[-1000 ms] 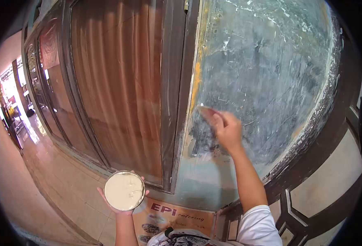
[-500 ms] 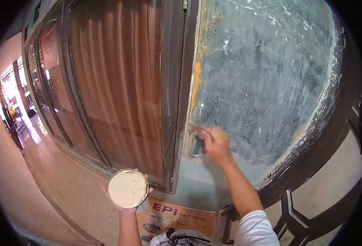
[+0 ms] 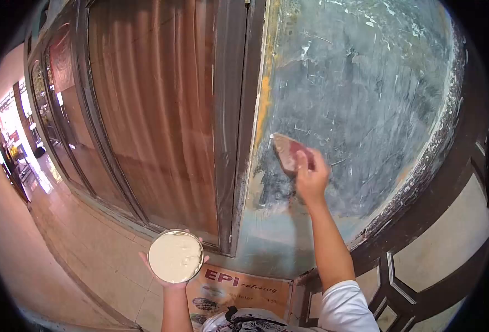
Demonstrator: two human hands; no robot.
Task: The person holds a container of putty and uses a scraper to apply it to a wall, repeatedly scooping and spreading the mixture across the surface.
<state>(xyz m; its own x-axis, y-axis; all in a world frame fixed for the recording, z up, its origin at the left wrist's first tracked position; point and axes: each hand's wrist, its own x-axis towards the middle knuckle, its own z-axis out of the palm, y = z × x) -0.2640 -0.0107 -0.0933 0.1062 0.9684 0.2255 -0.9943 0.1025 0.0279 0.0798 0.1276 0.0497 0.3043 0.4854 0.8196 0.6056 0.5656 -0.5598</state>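
My right hand (image 3: 312,176) is closed around the handle of a putty knife (image 3: 282,153). Its wide blade points up and left, close to the grey, patchy wall (image 3: 366,116); whether the edge touches cannot be told. Low in the view, my left hand (image 3: 173,284) is wrapped from below around a round tub (image 3: 150,265), with fingertips showing at its sides. Cream-coloured paste (image 3: 170,253) fills the tub, its surface dented on the right.
Left of the wall stands a dark wooden frame (image 3: 229,122) with curtained glass (image 3: 150,105). Dark panelling with pale insets (image 3: 443,238) runs along the right. An orange printed banner (image 3: 244,290) lies below, beside the tiled floor (image 3: 98,238).
My right hand has moved up and right with the putty knife, away from the wooden frame; the blade now shows its broad face. My left hand still holds the tub, nearly unmoved.
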